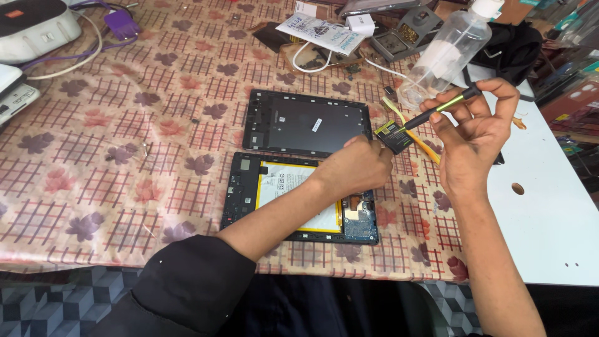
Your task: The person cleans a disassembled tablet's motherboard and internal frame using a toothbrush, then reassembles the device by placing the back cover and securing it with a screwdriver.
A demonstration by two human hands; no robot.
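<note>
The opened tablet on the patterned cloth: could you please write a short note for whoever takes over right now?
Left hand: pinches a small black part above the opened tablet.
Right hand: holds a black and green screwdriver, tip at that part.
Things: the tablet lies open, battery and blue board exposed; its back cover lies apart just beyond it; a clear bottle lies behind the right hand.
Done: cover off.
Left: the battery and board are in place; the small part is not set down.
</note>
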